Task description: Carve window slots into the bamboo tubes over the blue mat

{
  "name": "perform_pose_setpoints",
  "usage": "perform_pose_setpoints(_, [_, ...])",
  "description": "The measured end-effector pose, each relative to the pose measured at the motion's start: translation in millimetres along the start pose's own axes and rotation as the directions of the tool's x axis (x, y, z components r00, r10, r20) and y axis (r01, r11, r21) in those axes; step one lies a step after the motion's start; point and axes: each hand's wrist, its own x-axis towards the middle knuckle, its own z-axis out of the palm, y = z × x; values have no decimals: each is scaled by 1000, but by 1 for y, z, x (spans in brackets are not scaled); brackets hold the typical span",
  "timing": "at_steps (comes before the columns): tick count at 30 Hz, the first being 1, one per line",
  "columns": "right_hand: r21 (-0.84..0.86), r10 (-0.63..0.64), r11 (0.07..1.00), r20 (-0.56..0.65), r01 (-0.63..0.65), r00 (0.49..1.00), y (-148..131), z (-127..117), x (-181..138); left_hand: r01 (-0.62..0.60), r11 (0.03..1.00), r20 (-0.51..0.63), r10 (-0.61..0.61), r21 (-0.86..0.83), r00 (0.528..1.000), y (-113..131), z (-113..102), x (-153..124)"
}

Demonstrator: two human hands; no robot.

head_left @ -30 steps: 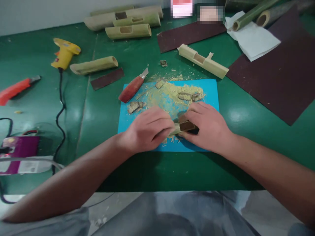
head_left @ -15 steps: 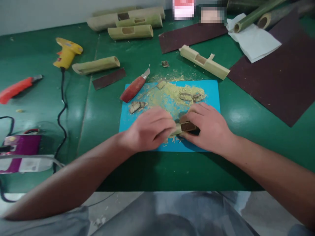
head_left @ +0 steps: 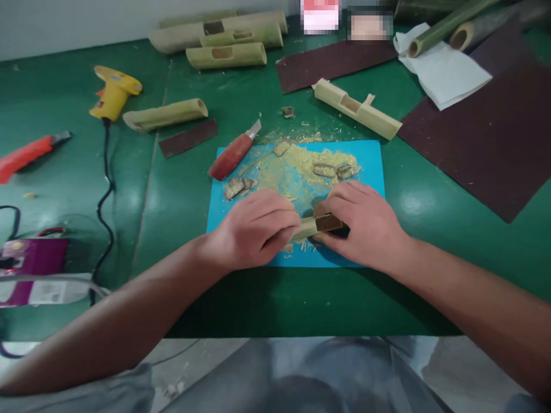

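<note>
Over the blue sheet (head_left: 370,252), my right hand (head_left: 361,223) grips a short bamboo piece (head_left: 306,228) lying nearly level, its rectangular cut-out facing up beside my thumb and fingers. My left hand (head_left: 260,229) is closed over the left end of that piece, fingers bunched together. Whatever those fingers pinch is hidden. Pale bamboo dust (head_left: 301,160) and several bark-like chips (head_left: 237,187) lie on the sheet beyond my hands. A red-handled knife (head_left: 232,156) rests across the sheet's upper left corner, blade pointing away.
Further left are a yellow hot-glue gun (head_left: 114,92) with a black cord, a red cutter (head_left: 28,158) and a purple box (head_left: 41,267). Cut bamboo tubes (head_left: 228,55) line the back. Dark red sheets (head_left: 482,155), white paper (head_left: 451,71) and a notched bamboo piece (head_left: 361,112) lie rightward.
My left hand has slid a little leftward along the bamboo piece, baring more of its surface. My right hand keeps its hold in nearly the same place. The view has shifted slightly.
</note>
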Motion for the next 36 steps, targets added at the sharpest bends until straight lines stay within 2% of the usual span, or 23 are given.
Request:
perform_pose_setpoints(7, [11, 9, 1000, 7, -9, 1000, 0, 0, 0, 18, 1000, 8, -18, -3, 1000, -2, -2, -2])
perform_pose_setpoints(10, [17, 9, 1000, 14, -10, 1000, 1, 0, -1, -20, 1000, 57, 21, -23, 998, -3, -3, -3])
perform_pose_setpoints(14, [8, 10, 1000, 17, -10, 1000, 0, 0, 0, 33, 999, 22, -33, 16, 999, -3, -4, -3])
perform_pose_setpoints(17, [10, 8, 1000, 13, -8, 1000, 0, 0, 0, -6, 999, 53, 8, -37, 999, -3, -3, -3])
perform_pose_setpoints(20, [2, 3, 1000, 12, -3, 1000, 0, -1, 1, 33, 999, 25, -32, -29, 999, -2, -2, -3])
perform_pose_setpoints(23, [2, -2, 1000, 23, 2, 1000, 1, -1, 1, 3, 998, 27, -1, -66, 1000, -2, -2, -3])
perform_pose_setpoints(30, [5, 3, 1000, 15, -3, 1000, 1, 0, 1, -4, 997, 26, 6, -71, 1000, -3, -3, -3])
perform_pose_setpoints(33, [1, 7, 1000, 14, -7, 1000, 1, 0, 1, 30, 999, 13, -30, -40, 999, -2, -3, -4])
perform_pose_setpoints(36, [13, 8, 1000, 13, -8, 1000, 1, 0, 1, -2, 999, 36, 3, -40, 999, 0, -2, -5])
